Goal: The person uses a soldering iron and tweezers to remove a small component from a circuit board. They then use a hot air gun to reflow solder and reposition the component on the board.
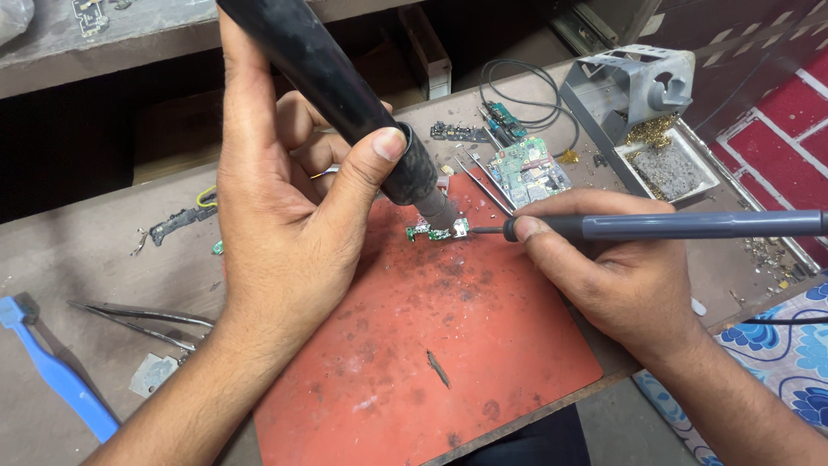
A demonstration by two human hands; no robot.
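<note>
The left hand [276, 216] has its fingers wrapped around a black hot-air wand [345, 78], nozzle down on a small green circuit board [438, 230] near the red mat's [431, 345] far edge. The right hand [617, 276] pinches a grey soldering iron [690, 225], its tip at the board's right end.

Both hands [285, 216] aim hot-air nozzle [435, 210] and soldering iron [655, 226] at small board [435, 231].

A worn, grey-brown surface [78, 259] fills the view, scuffed and dusty under even light. Behind it a dark recess opens below a pale shelf [103, 52]. At the right, a red tiled wall [789, 129] with pale joints meets blue floral cloth [776, 345].
</note>
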